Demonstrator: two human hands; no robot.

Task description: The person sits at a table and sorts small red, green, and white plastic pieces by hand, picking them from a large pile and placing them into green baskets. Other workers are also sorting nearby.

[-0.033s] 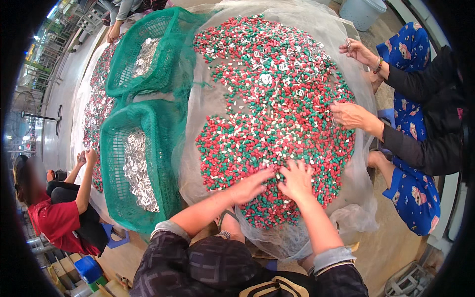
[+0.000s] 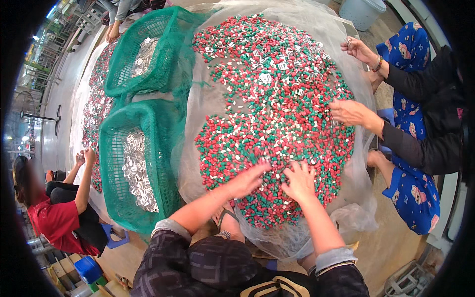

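Both the left hand and the right hand lie spread, fingers splayed, on the heap of red, green and white pellets. Beneath them the mesh sheet sags; a hard sweep could spill pellets over its near edge.

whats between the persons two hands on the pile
In the head view, only a narrow strip of the red, green and white pellets lies between the left hand and the right hand. Both hands rest flat on the heap.
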